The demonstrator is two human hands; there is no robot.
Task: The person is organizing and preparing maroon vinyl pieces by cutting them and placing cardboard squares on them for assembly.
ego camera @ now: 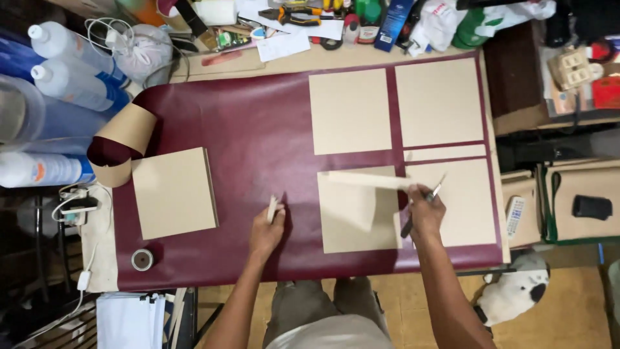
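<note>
A dark red sheet (245, 136) covers the table, with several tan cardboard panels on its right half. My right hand (426, 212) grips a slim pen-like tool (408, 226) with a dark handle, its tip pointing up to the right. The same hand pinches the end of a long tan cardboard strip (368, 180), held just above the lower-left panel (358, 223). The hand lies over the gap between that panel and the lower-right panel (462, 207). My left hand (268, 231) rests on the bare red sheet, its fingers closed around a small pale stick (272, 208).
A stack of tan boards (174, 192) lies on the sheet's left part, beside its curled end (119, 145). A tape roll (142, 260) sits near the front left corner. Plastic bottles (71, 84) lie at the left, tools and clutter (290, 16) along the back, and a remote (515, 216) on the right.
</note>
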